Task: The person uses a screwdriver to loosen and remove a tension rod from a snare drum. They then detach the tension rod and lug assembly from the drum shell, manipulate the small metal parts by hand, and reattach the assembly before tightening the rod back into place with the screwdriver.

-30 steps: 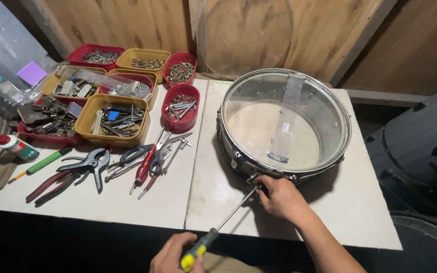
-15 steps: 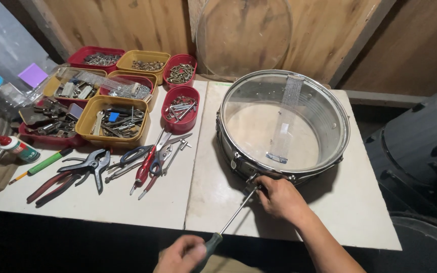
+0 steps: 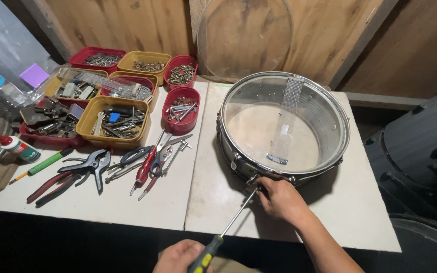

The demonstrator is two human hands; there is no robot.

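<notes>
my left hand (image 3: 180, 257) was closed around the handle of a long screwdriver (image 3: 222, 234) at the near edge of the table (image 3: 330, 212). its tip met the near side of the drum (image 3: 282, 126), which sat on the right half of the table. my right hand (image 3: 280, 198) pinched the shaft at the drum's rim. pliers (image 3: 56, 184) and trays of screws (image 3: 180, 103) lay to the left.

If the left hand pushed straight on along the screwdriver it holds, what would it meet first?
Probably the right hand, which grips the screwdriver tip by the drum; the left hand holds its handle.
</notes>
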